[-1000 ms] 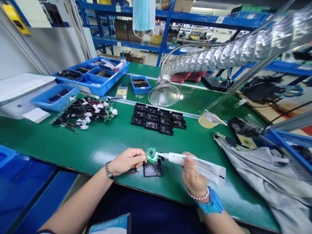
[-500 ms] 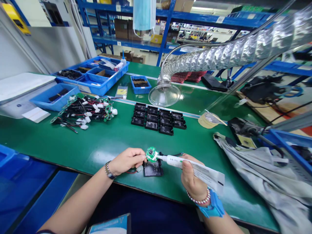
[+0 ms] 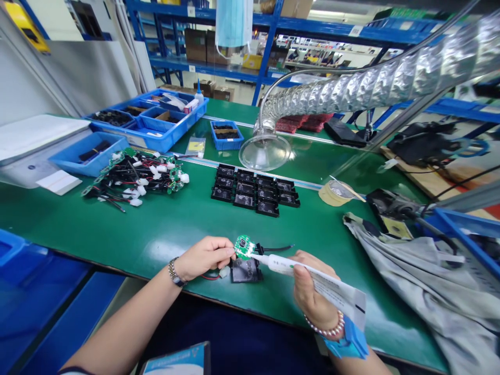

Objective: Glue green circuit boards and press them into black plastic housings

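Room: factory workspace with blue shelving (image 3: 219, 67), a hanging face mask (image 3: 230, 21) and a foil extraction duct (image 3: 375, 88) ending in a clear hood (image 3: 264, 151).
Counter: green counter (image 3: 117, 229), its front edge just below both hands.
Left hand: left hand (image 3: 205, 258), its fingers (image 3: 228, 251) pinched closed on a round green circuit board (image 3: 244, 247).
Right hand: right hand (image 3: 312, 291), its fingers (image 3: 299, 276) curled around a white tube (image 3: 281, 264) with a paper strip (image 3: 336, 291) beside it; the nozzle touches the board's edge.
Board: held just above a black plastic housing (image 3: 245, 271), with black wires (image 3: 277, 248) running right.
Open room: green counter lies between the hands and the wired boards (image 3: 136, 177); a grey cloth (image 3: 422, 276) sits near the right hand.
Writing: print on the tube is too small to read.
Counts: about eleven black housings (image 3: 253, 190) in rows, three blue trays (image 3: 148, 130), one tape roll (image 3: 336, 192).
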`<state>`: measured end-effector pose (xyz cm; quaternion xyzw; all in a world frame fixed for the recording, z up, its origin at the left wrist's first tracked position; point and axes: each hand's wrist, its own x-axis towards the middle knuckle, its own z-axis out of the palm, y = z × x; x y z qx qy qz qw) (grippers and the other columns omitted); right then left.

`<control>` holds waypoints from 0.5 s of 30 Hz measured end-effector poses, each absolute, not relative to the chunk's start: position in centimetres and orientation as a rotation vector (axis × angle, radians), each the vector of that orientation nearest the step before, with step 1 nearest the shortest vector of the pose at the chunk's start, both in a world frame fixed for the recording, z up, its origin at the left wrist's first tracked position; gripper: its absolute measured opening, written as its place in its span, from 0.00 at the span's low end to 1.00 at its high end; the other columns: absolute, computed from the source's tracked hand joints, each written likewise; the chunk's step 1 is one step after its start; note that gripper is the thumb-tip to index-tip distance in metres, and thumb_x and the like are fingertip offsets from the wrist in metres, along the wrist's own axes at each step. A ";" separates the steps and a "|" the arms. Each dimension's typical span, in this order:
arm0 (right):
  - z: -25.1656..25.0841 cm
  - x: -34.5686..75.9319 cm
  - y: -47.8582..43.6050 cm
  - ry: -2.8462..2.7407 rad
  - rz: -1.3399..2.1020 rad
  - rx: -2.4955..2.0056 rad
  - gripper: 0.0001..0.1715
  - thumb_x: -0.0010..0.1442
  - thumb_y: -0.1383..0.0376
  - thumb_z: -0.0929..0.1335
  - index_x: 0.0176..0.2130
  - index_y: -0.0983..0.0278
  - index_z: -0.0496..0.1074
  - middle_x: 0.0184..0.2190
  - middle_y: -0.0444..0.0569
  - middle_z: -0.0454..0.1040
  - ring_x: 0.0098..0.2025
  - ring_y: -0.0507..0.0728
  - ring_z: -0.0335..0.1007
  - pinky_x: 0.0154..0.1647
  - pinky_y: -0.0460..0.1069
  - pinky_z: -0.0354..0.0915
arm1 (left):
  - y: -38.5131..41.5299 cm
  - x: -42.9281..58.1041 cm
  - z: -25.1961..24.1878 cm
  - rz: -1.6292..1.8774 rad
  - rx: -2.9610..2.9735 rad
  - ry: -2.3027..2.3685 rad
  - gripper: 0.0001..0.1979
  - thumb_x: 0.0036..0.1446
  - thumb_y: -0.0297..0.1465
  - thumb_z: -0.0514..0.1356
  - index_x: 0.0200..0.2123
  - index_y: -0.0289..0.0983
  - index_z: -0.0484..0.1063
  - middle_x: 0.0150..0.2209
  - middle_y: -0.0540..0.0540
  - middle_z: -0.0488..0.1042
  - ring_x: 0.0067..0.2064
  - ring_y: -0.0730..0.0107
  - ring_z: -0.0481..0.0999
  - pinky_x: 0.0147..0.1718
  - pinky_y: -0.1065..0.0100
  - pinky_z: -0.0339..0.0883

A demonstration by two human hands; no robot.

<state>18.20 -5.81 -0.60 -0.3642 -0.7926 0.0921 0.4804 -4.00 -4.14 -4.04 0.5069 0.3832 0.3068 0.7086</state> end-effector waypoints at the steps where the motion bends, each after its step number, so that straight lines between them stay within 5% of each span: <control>1: -0.6 18.2 -5.8 -1.927 0.229 -0.890 0.15 0.62 0.69 0.57 0.26 0.64 0.64 0.19 0.43 0.63 0.21 0.50 0.57 0.23 0.47 0.55 | -4.1 -4.0 -4.1 0.678 1.112 0.844 0.15 0.52 0.40 0.56 0.27 0.32 0.66 0.16 0.55 0.59 0.15 0.84 0.48 0.14 0.77 0.39; 15: -0.8 16.3 -5.1 -1.919 0.289 -0.848 0.14 0.61 0.67 0.58 0.25 0.64 0.64 0.18 0.44 0.63 0.20 0.51 0.57 0.22 0.47 0.55 | -4.2 -3.9 -3.9 0.675 1.025 0.813 0.14 0.51 0.39 0.57 0.26 0.32 0.64 0.17 0.55 0.60 0.15 0.85 0.47 0.13 0.78 0.37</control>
